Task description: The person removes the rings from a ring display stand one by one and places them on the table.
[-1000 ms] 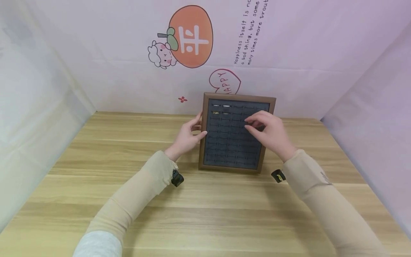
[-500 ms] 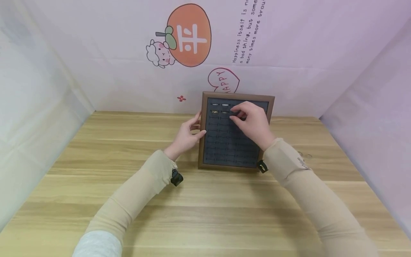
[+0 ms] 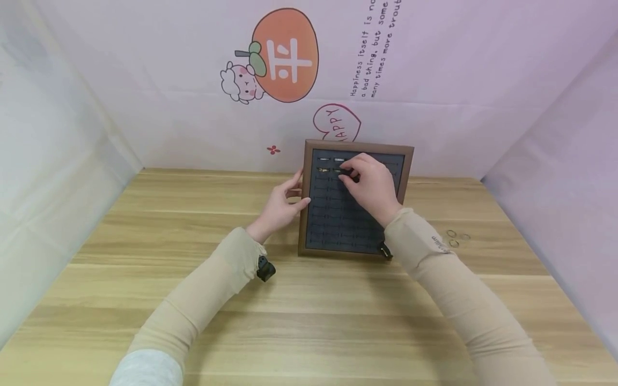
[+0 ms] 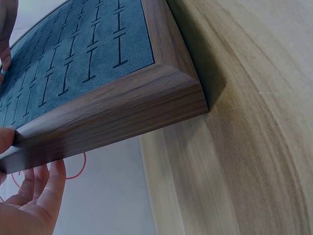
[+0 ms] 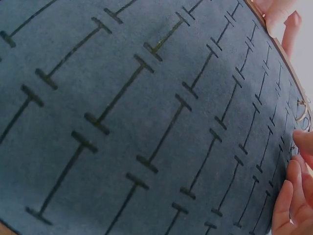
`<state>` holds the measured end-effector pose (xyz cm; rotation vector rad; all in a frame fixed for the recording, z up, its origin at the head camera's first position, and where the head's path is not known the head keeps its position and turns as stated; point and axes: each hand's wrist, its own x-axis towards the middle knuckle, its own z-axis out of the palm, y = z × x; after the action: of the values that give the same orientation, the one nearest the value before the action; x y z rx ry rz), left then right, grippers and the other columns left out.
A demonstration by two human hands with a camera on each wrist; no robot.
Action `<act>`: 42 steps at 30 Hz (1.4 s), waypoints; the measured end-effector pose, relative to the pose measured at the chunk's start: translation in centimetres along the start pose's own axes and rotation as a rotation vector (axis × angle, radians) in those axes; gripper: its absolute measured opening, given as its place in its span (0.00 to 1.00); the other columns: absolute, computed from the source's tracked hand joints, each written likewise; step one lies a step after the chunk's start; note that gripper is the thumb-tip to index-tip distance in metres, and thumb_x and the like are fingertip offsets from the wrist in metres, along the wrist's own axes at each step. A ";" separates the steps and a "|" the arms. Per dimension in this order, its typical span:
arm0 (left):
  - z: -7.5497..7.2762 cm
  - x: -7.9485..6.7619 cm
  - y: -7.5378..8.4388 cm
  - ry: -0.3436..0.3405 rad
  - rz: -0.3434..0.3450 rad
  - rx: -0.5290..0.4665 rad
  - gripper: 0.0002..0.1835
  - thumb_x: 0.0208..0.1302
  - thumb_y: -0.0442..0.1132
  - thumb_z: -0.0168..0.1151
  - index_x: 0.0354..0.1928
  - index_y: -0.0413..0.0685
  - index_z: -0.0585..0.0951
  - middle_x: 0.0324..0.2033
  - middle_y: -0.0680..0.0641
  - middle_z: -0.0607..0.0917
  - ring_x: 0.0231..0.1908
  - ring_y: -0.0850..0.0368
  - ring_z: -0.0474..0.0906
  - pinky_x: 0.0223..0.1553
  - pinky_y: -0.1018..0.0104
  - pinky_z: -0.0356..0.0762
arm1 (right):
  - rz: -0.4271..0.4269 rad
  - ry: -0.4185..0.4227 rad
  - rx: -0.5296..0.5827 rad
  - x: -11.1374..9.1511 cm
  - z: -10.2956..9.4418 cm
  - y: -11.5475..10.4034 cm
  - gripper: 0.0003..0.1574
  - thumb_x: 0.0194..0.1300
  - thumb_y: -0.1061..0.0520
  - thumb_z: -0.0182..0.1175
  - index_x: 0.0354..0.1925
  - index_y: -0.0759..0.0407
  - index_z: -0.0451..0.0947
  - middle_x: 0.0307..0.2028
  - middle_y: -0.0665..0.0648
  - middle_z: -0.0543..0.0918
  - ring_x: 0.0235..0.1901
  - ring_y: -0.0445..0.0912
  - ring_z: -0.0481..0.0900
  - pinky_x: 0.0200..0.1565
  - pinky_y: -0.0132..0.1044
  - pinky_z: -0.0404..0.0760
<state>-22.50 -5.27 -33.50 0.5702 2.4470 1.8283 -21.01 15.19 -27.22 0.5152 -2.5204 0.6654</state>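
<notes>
A ring display tray (image 3: 359, 252) with a brown wood-look frame and a dark slotted foam insert stands propped up, leaning back. My left hand (image 3: 285, 206) grips its left edge, thumb on the front and fingers behind. The left wrist view shows those fingers (image 4: 54, 188) against the frame's underside. My right hand (image 3: 369, 179) is at the upper part of the insert, thumb and forefinger pinching a small ring mostly hidden by the fingertips. Silver rings (image 3: 339, 160) sit in the top row, and a gold ring (image 3: 323, 170) is seated below at the left.
Several loose rings (image 3: 451, 234) lie on the wood-grain table (image 3: 289, 332) to the right of the tray. Behind the tray rises a pale printed backdrop cloth (image 3: 193, 123). White cloth sides flank the table.
My right hand has moved left across the insert to the second row, beside the seated rings. The loose rings on the table have come into view. My left hand keeps its hold.
</notes>
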 end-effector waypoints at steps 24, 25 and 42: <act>0.1 -0.1 0.2 0.011 -0.010 0.005 0.38 0.63 0.28 0.58 0.73 0.51 0.55 0.57 0.35 0.73 0.56 0.42 0.73 0.54 0.53 0.77 | 0.018 0.017 0.022 0.0 0.4 0.1 0.06 0.62 0.61 0.62 0.36 0.63 0.83 0.38 0.59 0.82 0.37 0.50 0.79 0.40 0.44 0.80; 0.1 -0.1 0.2 0.011 -0.012 0.007 0.39 0.63 0.28 0.58 0.73 0.51 0.55 0.57 0.35 0.73 0.56 0.42 0.73 0.54 0.53 0.77 | 0.016 0.018 0.028 0.0 0.4 0.1 0.06 0.62 0.61 0.62 0.36 0.63 0.83 0.38 0.59 0.82 0.37 0.50 0.79 0.40 0.45 0.79; 0.1 -0.1 0.4 0.009 -0.003 0.010 0.39 0.63 0.28 0.58 0.73 0.50 0.54 0.60 0.35 0.72 0.56 0.41 0.73 0.55 0.52 0.76 | -0.038 0.020 0.066 -0.1 0.0 0.6 0.05 0.62 0.62 0.62 0.35 0.63 0.83 0.38 0.58 0.82 0.33 0.49 0.78 0.38 0.43 0.78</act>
<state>-22.24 -5.08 -33.21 0.5596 2.4622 1.8225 -21.18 15.69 -27.54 0.5758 -2.4708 0.7375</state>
